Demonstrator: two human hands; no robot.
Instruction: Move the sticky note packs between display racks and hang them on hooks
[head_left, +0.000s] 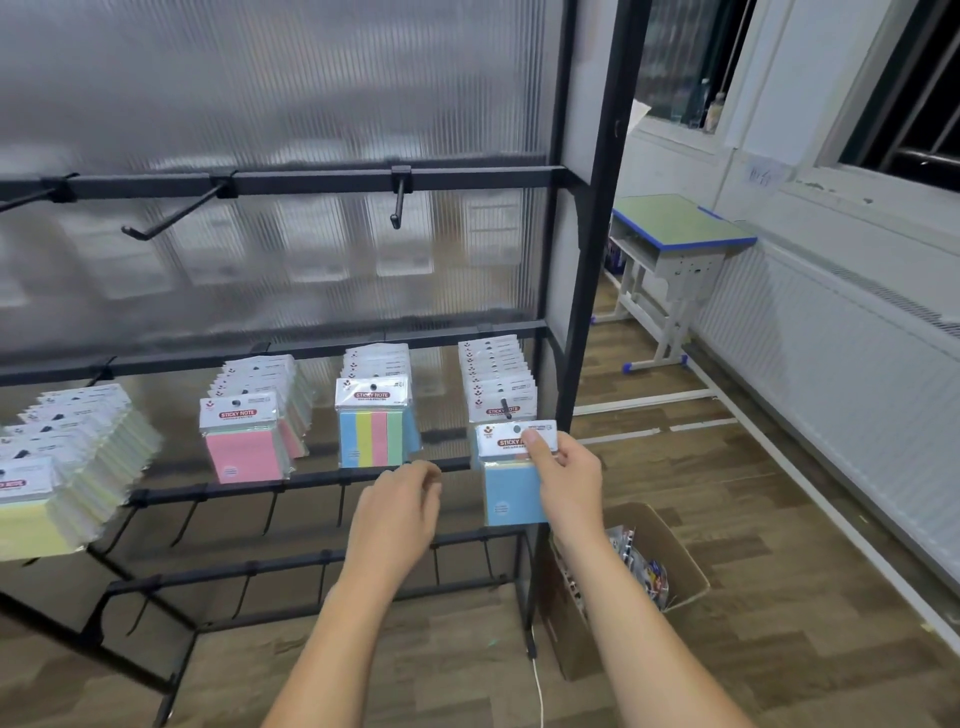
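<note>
Black metal display rack (592, 249) with translucent ribbed back panel; upper rail carries bare hooks (398, 208)
Middle rail, four hanging rows of sticky note packs, white header cards printed "STICKY NOTE" in red banner beside a small red logo; finer print unreadable:
- pale yellow-green packs (62, 467), far left
- pink pack (241, 447) in front
- striped pack (373, 426), blue, yellow, pink and green
- rightmost row (498, 384), hook tip (505, 408) protruding from the front card

Blue sticky note pack (511, 488), just in front of and below the rightmost row, off the hook: right hand (569, 478) pinches its header card, thumb over the lettering, fingers behind
Left hand (397, 506), fingers loosely curled, holds nothing, just before the lower rail

Cardboard box (675, 561) of packaged goods on wood-pattern floor; green-topped school desk (675, 223) by the window wall
</note>
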